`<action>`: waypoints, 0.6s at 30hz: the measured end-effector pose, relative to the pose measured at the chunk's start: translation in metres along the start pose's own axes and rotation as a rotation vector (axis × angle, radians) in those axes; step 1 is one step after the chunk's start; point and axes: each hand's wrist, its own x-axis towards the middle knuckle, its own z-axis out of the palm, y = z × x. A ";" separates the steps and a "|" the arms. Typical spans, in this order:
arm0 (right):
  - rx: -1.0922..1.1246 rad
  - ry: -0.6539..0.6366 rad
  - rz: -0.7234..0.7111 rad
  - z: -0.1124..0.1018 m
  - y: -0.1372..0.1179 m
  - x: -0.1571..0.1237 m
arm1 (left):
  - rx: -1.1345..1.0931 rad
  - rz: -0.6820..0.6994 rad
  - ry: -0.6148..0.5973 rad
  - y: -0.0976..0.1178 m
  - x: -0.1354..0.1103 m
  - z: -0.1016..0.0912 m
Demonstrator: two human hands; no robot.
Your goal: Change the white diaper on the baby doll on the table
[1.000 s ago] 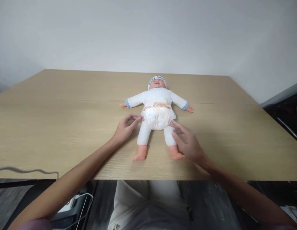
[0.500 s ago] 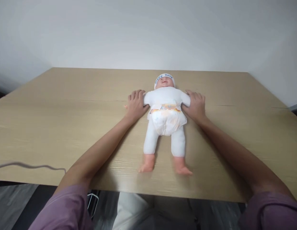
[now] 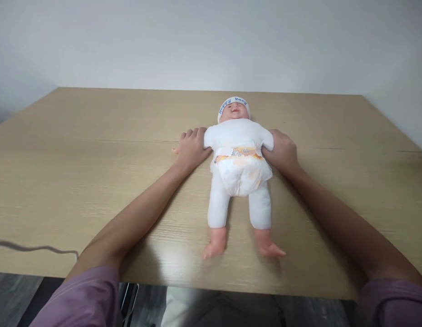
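Observation:
A baby doll [image 3: 238,154] in white clothes, a diaper and a white headband lies on its back on the wooden table [image 3: 95,150], feet toward me. My left hand [image 3: 189,149] is wrapped round the doll's arm and side on the left. On the other side my right hand [image 3: 282,151] grips the doll's other arm at the shoulder. Both hands have their fingers curled on the doll, and both of its arms are mostly hidden under them.
A grey cable [image 3: 30,248] lies across the table's near left edge. A plain white wall rises behind the table. Below the front edge I see my pale trousers [image 3: 211,311] and a dark floor.
Both hands left the doll's hips a second ago, reached up and took hold of its arms. Since half a second ago the doll has slid slightly nearer to me.

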 end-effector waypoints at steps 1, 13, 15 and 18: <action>-0.002 -0.003 0.008 0.001 0.000 0.000 | -0.008 -0.004 0.004 0.000 0.000 0.001; 0.045 -0.031 0.061 -0.012 -0.026 -0.028 | -0.005 -0.137 0.012 0.028 -0.029 -0.014; 0.056 -0.026 0.101 -0.017 -0.037 -0.040 | -0.007 -0.152 0.006 0.039 -0.043 -0.020; 0.099 -0.027 0.150 -0.028 -0.053 -0.060 | -0.042 -0.175 -0.014 0.055 -0.066 -0.031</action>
